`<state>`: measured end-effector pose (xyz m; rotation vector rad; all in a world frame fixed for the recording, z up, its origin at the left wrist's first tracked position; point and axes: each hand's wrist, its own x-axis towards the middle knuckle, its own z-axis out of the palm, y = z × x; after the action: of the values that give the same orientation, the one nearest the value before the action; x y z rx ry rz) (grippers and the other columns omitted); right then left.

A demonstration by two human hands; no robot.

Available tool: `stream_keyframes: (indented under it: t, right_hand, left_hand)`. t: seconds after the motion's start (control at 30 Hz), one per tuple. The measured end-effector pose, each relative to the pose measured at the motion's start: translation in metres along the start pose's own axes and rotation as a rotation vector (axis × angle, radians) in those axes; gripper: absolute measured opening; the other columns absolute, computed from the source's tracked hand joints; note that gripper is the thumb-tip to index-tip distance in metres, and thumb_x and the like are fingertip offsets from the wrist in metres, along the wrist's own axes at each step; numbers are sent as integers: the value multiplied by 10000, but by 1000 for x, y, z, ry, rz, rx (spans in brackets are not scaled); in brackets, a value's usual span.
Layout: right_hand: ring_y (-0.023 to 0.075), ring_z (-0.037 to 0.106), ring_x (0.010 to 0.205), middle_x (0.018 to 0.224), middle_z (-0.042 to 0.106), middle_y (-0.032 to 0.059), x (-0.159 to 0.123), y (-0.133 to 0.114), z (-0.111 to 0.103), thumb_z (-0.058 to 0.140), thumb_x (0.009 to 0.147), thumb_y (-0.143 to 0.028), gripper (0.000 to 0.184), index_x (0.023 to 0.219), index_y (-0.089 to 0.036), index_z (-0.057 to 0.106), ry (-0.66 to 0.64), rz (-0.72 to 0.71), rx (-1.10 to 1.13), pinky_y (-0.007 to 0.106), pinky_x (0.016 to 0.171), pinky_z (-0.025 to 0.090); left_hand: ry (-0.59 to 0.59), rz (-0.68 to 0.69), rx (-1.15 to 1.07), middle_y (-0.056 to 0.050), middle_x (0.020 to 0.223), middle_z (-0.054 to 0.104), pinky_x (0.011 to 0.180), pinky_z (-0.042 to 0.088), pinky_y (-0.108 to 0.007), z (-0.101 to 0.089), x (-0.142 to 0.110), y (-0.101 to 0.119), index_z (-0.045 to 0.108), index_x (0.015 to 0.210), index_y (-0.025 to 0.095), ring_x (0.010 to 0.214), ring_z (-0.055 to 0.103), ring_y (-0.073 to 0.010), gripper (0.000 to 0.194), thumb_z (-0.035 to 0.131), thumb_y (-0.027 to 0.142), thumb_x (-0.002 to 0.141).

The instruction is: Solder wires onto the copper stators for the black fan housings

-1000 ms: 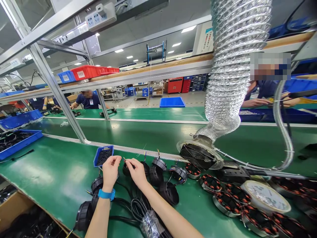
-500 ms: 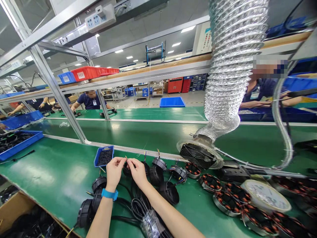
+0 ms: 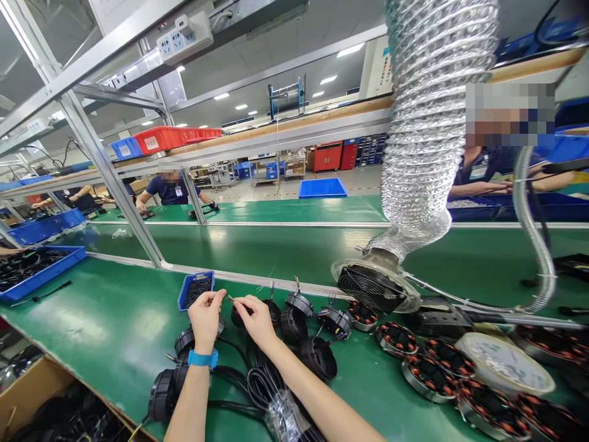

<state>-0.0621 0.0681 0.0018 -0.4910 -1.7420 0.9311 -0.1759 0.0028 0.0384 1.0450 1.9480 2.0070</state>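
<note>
Both my hands meet over the green bench behind a group of black round housings. My right hand [image 3: 255,318] pinches thin wires [image 3: 229,298] whose ends point toward the left. My left hand [image 3: 206,316], with a blue band at the wrist, is closed at the fingertips just left of those ends; anything in the pinch is too small to make out. Below the hands lie a black housing [image 3: 161,394] and a coil of black cable [image 3: 260,387] partly wrapped in clear plastic. A small blue bin [image 3: 183,296] of short black pieces stands just behind my left hand.
A fan [image 3: 370,288] on a silver duct [image 3: 426,123] stands right of centre. Wound stators [image 3: 427,374] and a round white tub [image 3: 506,363] fill the right side. A blue tray [image 3: 69,263] of cables sits at left. Co-workers sit across the bench.
My hands have drawn slightly apart, the left moving left and away from the wire ends. The view has shifted a little.
</note>
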Motion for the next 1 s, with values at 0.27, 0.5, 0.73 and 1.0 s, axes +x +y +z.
stream_keyframes:
  t: [0.27, 0.5, 0.73, 1.0]
  right_hand:
    - [187, 598, 709, 725, 681, 34, -1, 3, 2, 571, 916, -290, 212, 846, -224, 760, -10, -16, -15, 296, 691, 445]
    - [183, 598, 718, 737, 685, 36, -1, 3, 2, 576, 913, -261, 200, 849, -211, 759, -22, -22, -1, 293, 703, 443]
    - [181, 594, 719, 743, 687, 32, -1, 3, 2, 577, 910, -239, 191, 869, -220, 762, -7, -18, -11, 294, 716, 442]
    - [182, 589, 718, 736, 682, 35, -1, 6, 3, 574, 914, -253, 197, 873, -219, 764, -4, -21, -6, 289, 702, 448]
  left_hand:
    - [3, 40, 35, 23, 560, 564, 496, 370, -219, 0, -2, 1, 659, 643, 149, 511, 456, -101, 435, 739, 575, 684]
    - [-23, 53, 84, 15, 576, 589, 523, 391, -222, 1, -4, 1, 659, 652, 156, 536, 484, -115, 396, 721, 541, 722]
    - [-44, 127, 120, -10, 666, 651, 583, 445, -223, 2, -7, 1, 689, 704, 166, 599, 550, -129, 329, 712, 491, 751]
    - [-18, -17, 34, -7, 593, 617, 509, 438, -209, 2, -4, 2, 685, 709, 146, 543, 538, -123, 396, 733, 539, 704]
